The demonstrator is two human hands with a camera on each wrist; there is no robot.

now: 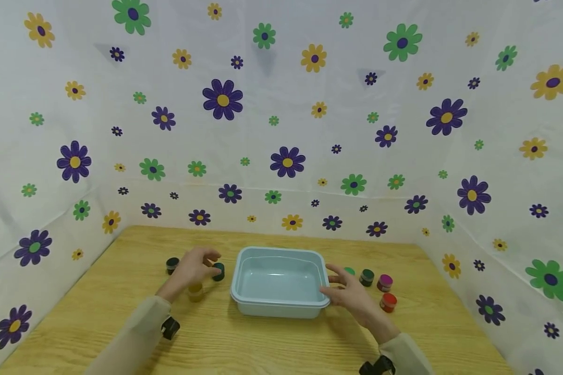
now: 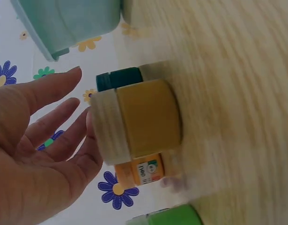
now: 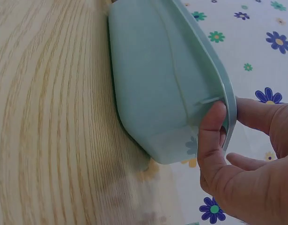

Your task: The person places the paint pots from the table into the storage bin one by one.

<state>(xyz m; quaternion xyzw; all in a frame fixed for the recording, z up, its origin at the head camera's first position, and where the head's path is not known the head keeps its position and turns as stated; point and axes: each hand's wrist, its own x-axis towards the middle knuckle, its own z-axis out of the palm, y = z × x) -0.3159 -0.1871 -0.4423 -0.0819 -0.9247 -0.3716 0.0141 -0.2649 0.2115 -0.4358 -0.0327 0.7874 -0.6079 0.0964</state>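
Observation:
A pale blue plastic tub (image 1: pixel 277 310) stands on the table. My right hand (image 1: pixel 352 299) pinches its right rim, with fingertips on both sides of the lip in the right wrist view. To the left of the tub, my left hand (image 1: pixel 193 268) hovers over several small paint jars, fingers spread and loosely bent. Nearest its fingertips is a dark teal jar (image 1: pixel 219 271); whether they touch is unclear. An ochre jar (image 2: pixel 151 119) stands close to the left wrist camera, partly hiding the teal jar and an orange jar (image 2: pixel 148 169).
A dark jar (image 1: pixel 172 265) stands left of my left hand, and a green jar (image 2: pixel 176 216) shows low in the left wrist view. Right of the tub are a dark green jar (image 1: pixel 367 277), a magenta jar (image 1: pixel 384 283) and a red jar (image 1: pixel 388 302). Flowered cloth (image 1: pixel 281 130) surrounds the table.

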